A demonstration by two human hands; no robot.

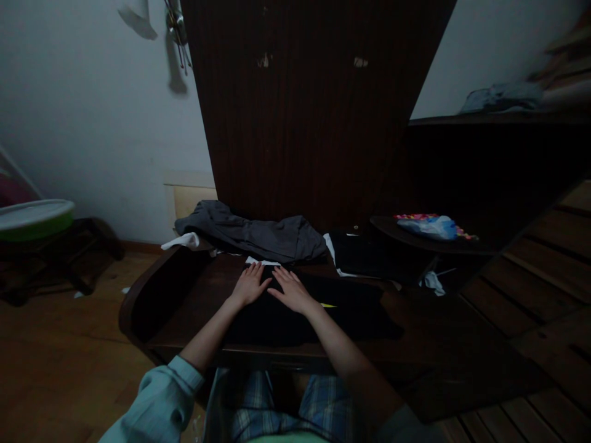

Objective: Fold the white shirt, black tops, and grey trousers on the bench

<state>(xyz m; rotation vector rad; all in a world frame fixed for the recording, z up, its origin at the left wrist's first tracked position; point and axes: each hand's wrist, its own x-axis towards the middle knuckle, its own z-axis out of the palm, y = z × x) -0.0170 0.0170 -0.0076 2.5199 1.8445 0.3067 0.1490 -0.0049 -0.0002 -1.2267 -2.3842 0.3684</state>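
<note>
A black garment point(281, 323) lies spread flat on the dark wooden tabletop point(189, 307) in front of me. Its kind is hard to make out in the dim light, though a small yellow mark point(329, 306) shows near its middle. My left hand point(250, 285) rests flat on the garment's far left part, fingers stretched out. Beside it my right hand point(292, 290) lies palm down on the same cloth, fingers extended, the two thumbs close together. Just beyond the fingertips, a strip of white material point(263, 263) sticks out. Neither hand grips anything.
Behind the hands lies a crumpled grey garment point(263, 235). A dark folded item with a white edge point(362, 255) is to its right. On a small curved shelf sits a colourful plastic package point(429, 226). A tall dark panel point(305, 135) rises behind; a green basin point(41, 224) stands left.
</note>
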